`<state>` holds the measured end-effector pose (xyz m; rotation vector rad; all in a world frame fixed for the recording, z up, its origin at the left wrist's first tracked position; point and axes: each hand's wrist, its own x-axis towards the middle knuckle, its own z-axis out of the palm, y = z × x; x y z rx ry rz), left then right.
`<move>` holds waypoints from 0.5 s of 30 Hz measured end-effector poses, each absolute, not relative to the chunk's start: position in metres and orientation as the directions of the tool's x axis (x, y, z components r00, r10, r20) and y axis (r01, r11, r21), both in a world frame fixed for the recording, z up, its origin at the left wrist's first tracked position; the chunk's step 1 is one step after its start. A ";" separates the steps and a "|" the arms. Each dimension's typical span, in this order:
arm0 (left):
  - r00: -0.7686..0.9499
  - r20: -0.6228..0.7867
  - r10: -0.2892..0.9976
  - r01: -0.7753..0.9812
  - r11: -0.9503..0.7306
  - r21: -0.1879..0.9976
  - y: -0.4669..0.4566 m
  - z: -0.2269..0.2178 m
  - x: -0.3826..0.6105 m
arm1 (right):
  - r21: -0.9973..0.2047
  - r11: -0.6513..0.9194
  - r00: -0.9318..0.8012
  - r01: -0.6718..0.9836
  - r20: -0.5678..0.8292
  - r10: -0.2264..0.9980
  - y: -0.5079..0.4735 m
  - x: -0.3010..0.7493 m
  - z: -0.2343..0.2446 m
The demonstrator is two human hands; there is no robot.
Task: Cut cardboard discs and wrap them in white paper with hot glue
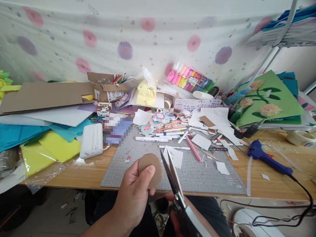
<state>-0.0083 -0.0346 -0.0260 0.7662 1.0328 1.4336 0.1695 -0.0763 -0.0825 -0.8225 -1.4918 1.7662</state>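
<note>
Between the thumb and fingers of my left hand (pixel 134 195) is a round brown cardboard disc (pixel 152 167), its flat face toward me. My right hand (pixel 177 225) is closed around the handles of a pair of scissors (pixel 178 190) with black and pale grips. The blades point up and away, slightly parted, just right of the disc and not touching it. Both hands are in front of the table's near edge, and the scissor handles hide part of my right hand. Beyond them lies a grey cutting mat (pixel 139 176) with paper scraps.
Markers (pixel 153 139) and paper scraps cover the mat's far half. A blue glue gun (pixel 269 158) lies at right, its cord hanging off the table. Cardboard (pixel 48 95) and coloured sheets pile up at left. A white power bank (pixel 92 141) sits left of the mat.
</note>
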 end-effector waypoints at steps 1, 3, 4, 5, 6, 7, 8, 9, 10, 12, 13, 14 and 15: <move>-0.128 -0.108 0.986 -0.417 0.045 0.908 -0.035 -0.026 -0.008 | -0.984 -0.144 -0.616 -0.108 -0.047 0.787 -0.075 0.170 -0.081; -0.107 -0.098 0.989 -0.421 0.044 0.906 -0.036 -0.028 -0.007 | -0.982 -0.157 -0.657 -0.110 -0.047 0.753 -0.073 0.168 -0.079; -0.099 -0.088 0.991 -0.415 0.039 0.909 -0.037 -0.030 -0.007 | -0.985 -0.138 -0.661 -0.101 -0.037 0.750 -0.072 0.167 -0.078; -0.094 -0.080 0.992 -0.404 0.036 0.914 -0.037 -0.032 -0.007 | -0.989 -0.112 -0.670 -0.093 -0.021 0.742 -0.071 0.166 -0.077; -0.093 -0.073 0.993 -0.385 0.031 0.922 -0.038 -0.034 -0.007 | -0.993 -0.086 -0.673 -0.086 -0.006 0.740 -0.071 0.164 -0.076; -0.096 -0.064 0.993 -0.364 0.025 0.931 -0.039 -0.037 -0.008 | -0.995 -0.065 -0.679 -0.075 0.003 0.734 -0.070 0.163 -0.075; -0.098 -0.057 0.994 -0.341 0.020 0.940 -0.040 -0.039 -0.009 | -0.997 -0.048 -0.682 -0.060 0.006 0.731 -0.070 0.163 -0.074; -0.099 -0.051 0.994 -0.318 0.017 0.948 -0.040 -0.040 -0.010 | -0.998 -0.031 -0.683 -0.049 0.011 0.731 -0.070 0.162 -0.074; -0.102 -0.045 0.994 -0.300 0.013 0.954 -0.041 -0.042 -0.011 | -0.999 -0.016 -0.679 -0.038 0.014 0.734 -0.069 0.161 -0.074; -0.100 -0.036 0.994 -0.274 0.007 0.962 -0.041 -0.043 -0.011 | -1.000 0.021 -0.661 -0.021 0.030 0.750 -0.069 0.160 -0.074; -0.096 -0.031 0.995 -0.264 0.004 0.964 -0.041 -0.043 -0.012 | -0.998 0.052 -0.654 -0.019 0.052 0.755 -0.069 0.159 -0.075; -0.090 -0.024 0.996 -0.257 0.000 0.966 -0.041 -0.043 -0.012 | -0.996 0.090 -0.643 -0.023 0.084 0.762 -0.069 0.158 -0.076; -0.084 -0.017 0.996 -0.252 -0.005 0.968 -0.041 -0.043 -0.012 | -0.991 0.128 -0.630 -0.026 0.116 0.768 -0.069 0.157 -0.078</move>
